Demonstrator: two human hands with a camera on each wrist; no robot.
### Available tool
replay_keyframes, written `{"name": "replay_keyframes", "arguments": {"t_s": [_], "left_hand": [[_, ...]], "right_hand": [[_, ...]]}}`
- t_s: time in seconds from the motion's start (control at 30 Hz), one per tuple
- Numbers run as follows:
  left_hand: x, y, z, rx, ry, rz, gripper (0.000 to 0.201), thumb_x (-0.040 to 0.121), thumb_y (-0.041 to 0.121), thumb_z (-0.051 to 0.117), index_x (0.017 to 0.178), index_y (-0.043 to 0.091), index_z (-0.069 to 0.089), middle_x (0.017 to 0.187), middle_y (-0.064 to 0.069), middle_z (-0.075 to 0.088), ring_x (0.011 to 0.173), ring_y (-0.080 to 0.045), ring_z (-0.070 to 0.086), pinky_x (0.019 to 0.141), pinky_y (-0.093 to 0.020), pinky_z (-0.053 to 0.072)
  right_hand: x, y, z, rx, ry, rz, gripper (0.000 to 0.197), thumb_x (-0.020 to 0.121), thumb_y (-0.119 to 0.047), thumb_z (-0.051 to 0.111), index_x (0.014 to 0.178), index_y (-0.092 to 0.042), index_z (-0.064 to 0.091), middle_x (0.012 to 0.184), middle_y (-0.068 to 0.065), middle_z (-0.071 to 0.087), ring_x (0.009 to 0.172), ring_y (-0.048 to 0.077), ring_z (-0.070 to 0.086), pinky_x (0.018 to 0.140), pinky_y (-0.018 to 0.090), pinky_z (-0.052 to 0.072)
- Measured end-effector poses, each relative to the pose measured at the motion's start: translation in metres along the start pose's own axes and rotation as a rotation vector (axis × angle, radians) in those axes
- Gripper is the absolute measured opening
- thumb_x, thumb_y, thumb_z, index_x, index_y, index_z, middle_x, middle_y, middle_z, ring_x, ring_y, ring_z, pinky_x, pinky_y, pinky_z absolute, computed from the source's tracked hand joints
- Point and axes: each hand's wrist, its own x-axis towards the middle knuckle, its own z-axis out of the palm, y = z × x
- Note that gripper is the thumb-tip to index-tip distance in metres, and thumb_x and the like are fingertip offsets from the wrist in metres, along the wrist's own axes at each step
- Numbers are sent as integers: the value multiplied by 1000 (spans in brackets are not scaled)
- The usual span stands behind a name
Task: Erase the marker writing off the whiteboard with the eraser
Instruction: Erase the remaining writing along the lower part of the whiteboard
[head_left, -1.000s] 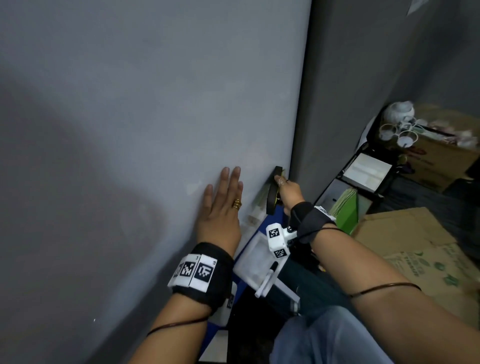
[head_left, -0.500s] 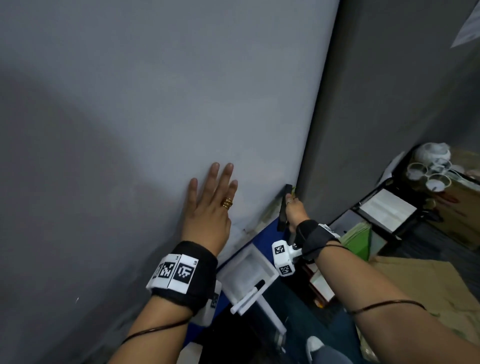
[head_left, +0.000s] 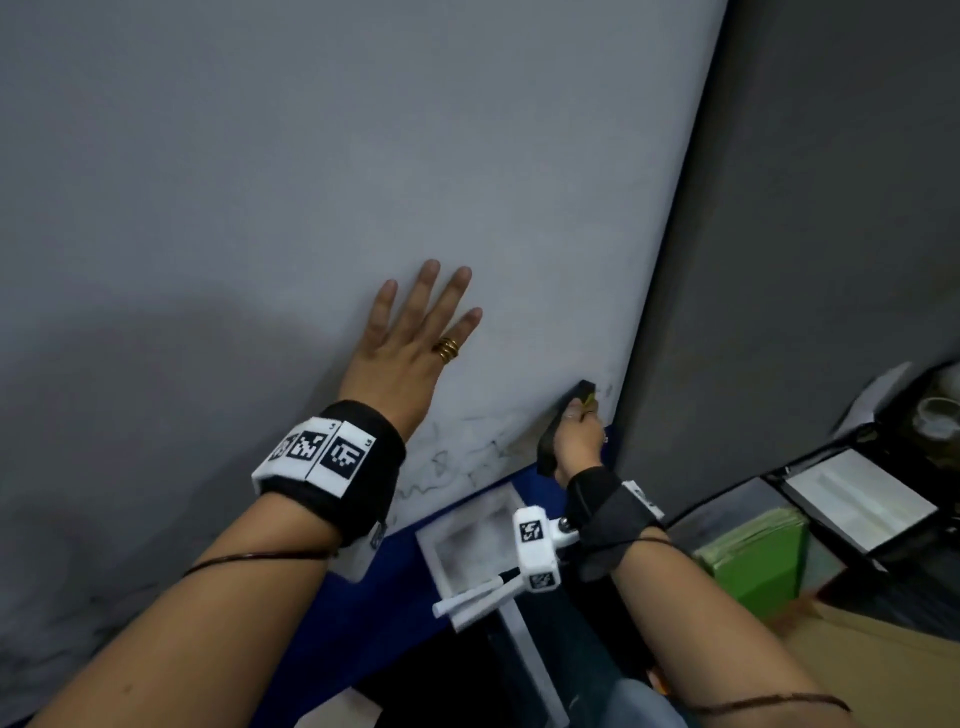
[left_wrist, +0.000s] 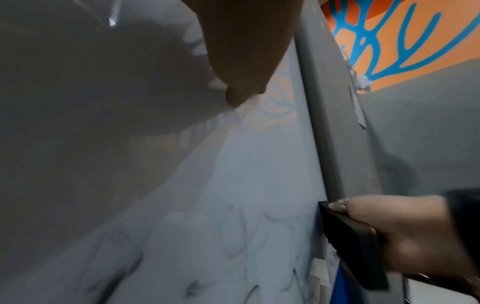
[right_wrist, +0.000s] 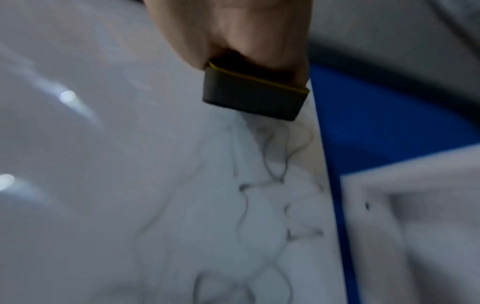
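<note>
Right hand (head_left: 577, 441) grips the eraser (head_left: 558, 431), fingers curled round its back, pad against the whiteboard (head_left: 363, 156) at the bottom right corner, just beside the right edge. Eraser long axis runs roughly along that right edge, up the board. Remaining writing (head_left: 457, 457) is a band of faint, partly smeared black scrawl along the bottom edge, starting just beside the eraser and running left toward the left wrist; the right wrist view shows loops of it (right_wrist: 262, 185) directly past the eraser's end (right_wrist: 254, 98), close to the blue strip (right_wrist: 363, 123) below the board. So the marks lie left of the right hand along the bottom edge, and the right hand is the nearer one and the only one with the tool. Left hand (head_left: 410, 348) holds nothing: flat on the board, fingers straight and spread, above the scrawl, looks like bracing only. My read: corner is mostly done, next stroke should sweep left along the bottom edge with the eraser kept broadside to the travel. Risk: the left wrist sits over the far end of the writing and would need to lift clear.
</note>
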Motion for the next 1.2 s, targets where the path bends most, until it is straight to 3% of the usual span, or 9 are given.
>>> {"name": "replay_keyframes", "arguments": {"t_s": [0.1, 0.17, 0.23, 0.4, 0.63, 0.83, 0.97, 1.07, 1.2], "left_hand": [[-7, -3, 10, -70, 181, -66, 86, 74, -6, 35, 150, 29, 20, 160, -4, -2, 144, -31, -6, 110, -47, -24], [-18, -6, 15, -121, 250, -168, 92, 73, -4, 61, 149, 29, 20, 160, -4, -12, 146, -26, -14, 113, -45, -20], [-34, -14, 17, -142, 284, -249, 94, 75, 21, 75, 149, 31, 19, 157, -1, -22, 144, -22, -21, 112, -45, -16], [-61, -43, 17, -289, 225, -423, 103, 64, 55, 76, 147, 39, 17, 156, 5, -25, 141, -21, -28, 107, -60, -10], [-60, -45, 19, -334, 150, -464, 104, 61, 59, 76, 146, 43, 18, 155, 8, -25, 140, -19, -30, 98, -74, 0], [-60, -45, 23, -343, 166, -435, 103, 63, 58, 74, 147, 41, 17, 156, 6, -24, 140, -22, -30, 97, -74, -2], [-60, -46, 29, -349, 172, -413, 104, 65, 58, 73, 148, 38, 14, 155, 4, -27, 139, -23, -33, 98, -70, -6], [-59, -47, 29, -359, 149, -409, 104, 67, 58, 72, 148, 39, 10, 153, 5, -32, 137, -23, -36, 98, -69, -9], [-59, -47, 28, -356, 124, -406, 105, 70, 60, 68, 148, 41, 0, 151, 5, -35, 136, -24, -38, 98, -69, -11]], "right_hand": [[-7, 13, 0, -11, -76, -115, 48, 101, -30, 36, 139, -1, 41, 136, 20, 48, 123, 34, 46, 108, 42, 36], [7, 6, -15, -39, -87, -168, 48, 102, -30, 36, 141, -3, 40, 135, 21, 48, 123, 35, 46, 108, 42, 36], [28, -8, -30, -101, -37, -215, 49, 101, -30, 36, 142, -3, 39, 136, 25, 46, 125, 39, 43, 109, 44, 33], [47, -3, -40, -229, 45, -303, 48, 101, -26, 40, 130, 10, 47, 128, 35, 46, 121, 44, 42, 108, 42, 31], [37, 42, -41, -312, -74, -152, 47, 102, -22, 35, 142, 2, 36, 135, 31, 45, 125, 42, 42, 108, 38, 31], [22, 12, -43, -239, -99, -398, 46, 100, -20, 42, 134, 10, 42, 128, 31, 40, 119, 38, 41, 109, 33, 27], [20, 48, -38, -265, -97, -171, 49, 102, -20, 38, 142, 6, 33, 137, 34, 37, 126, 42, 38, 109, 32, 25], [35, 60, -44, -232, -152, 67, 47, 102, -24, 38, 138, 6, 40, 138, 27, 44, 126, 40, 42, 109, 37, 30], [42, 41, -53, 92, -131, 146, 44, 101, -22, 42, 133, 8, 43, 130, 20, 50, 121, 36, 48, 103, 44, 39]]}}
